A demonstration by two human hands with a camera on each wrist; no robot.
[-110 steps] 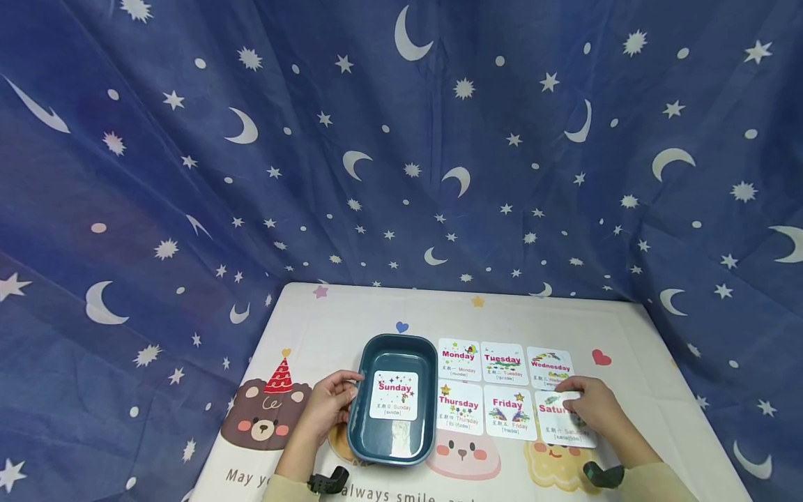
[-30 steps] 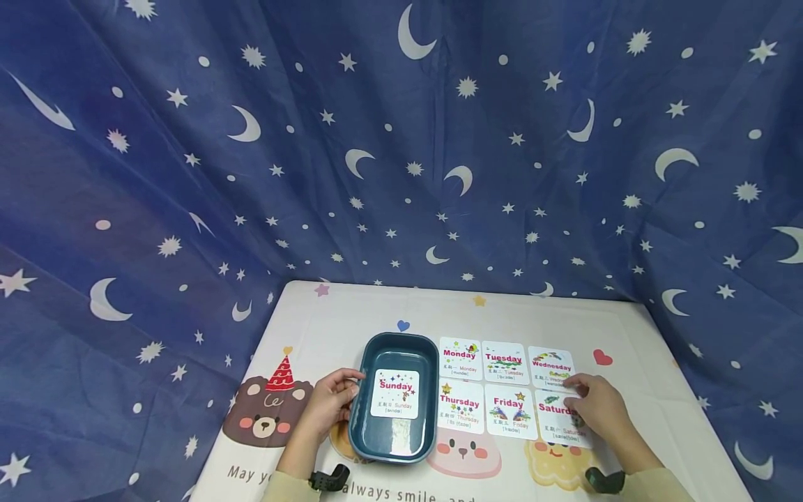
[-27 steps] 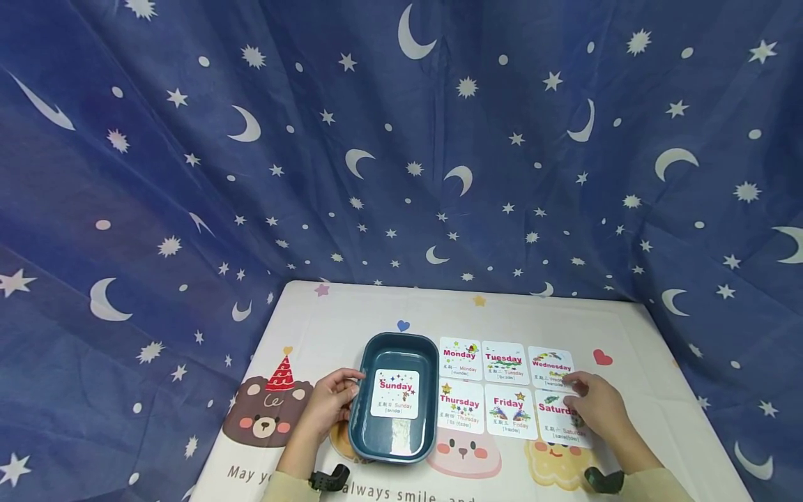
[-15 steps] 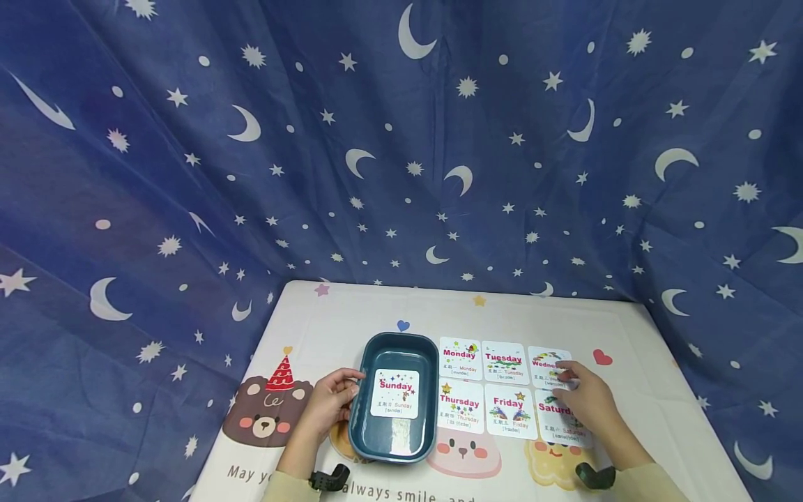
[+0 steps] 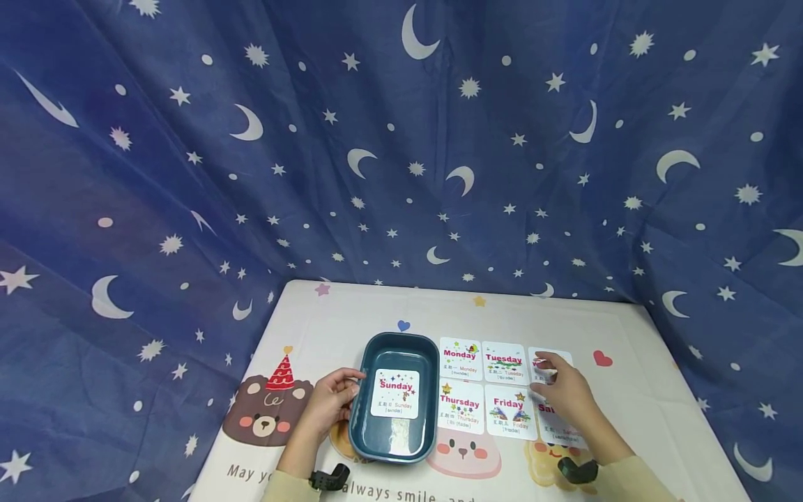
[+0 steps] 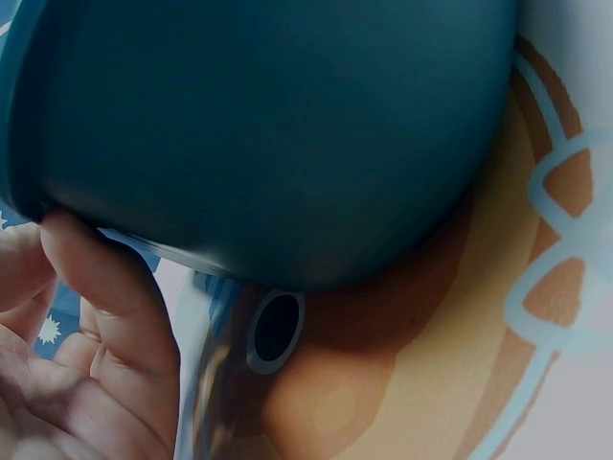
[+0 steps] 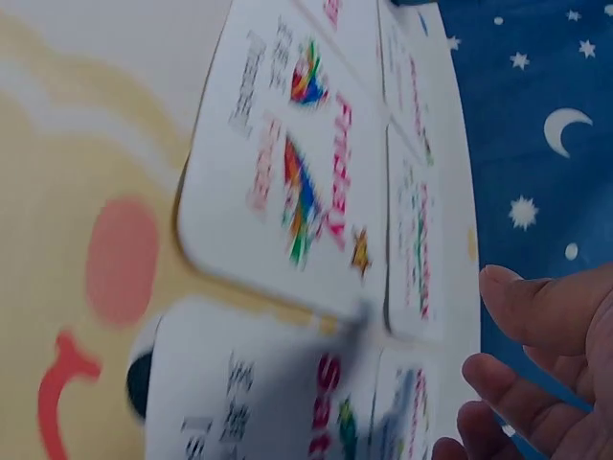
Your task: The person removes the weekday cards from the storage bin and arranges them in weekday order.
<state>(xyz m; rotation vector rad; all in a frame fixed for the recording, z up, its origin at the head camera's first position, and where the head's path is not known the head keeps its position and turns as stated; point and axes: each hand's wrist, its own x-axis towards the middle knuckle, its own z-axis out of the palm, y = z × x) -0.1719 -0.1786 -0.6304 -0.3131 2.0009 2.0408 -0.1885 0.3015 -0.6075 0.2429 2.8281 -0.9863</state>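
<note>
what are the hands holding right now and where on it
The left hand grips the teal tray by its left rim. The right hand hovers over the Wednesday card, holding nothing.

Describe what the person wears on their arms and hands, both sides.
Both hands are bare: no gloves or rings show on the left hand or the right hand. Each forearm ends in a pale yellowish long sleeve. A black wrist mount sits at the left wrist and another black mount at the right.

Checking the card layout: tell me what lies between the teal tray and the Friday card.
In the head view, the Thursday card lies flat between the teal tray and the Friday card.
</note>
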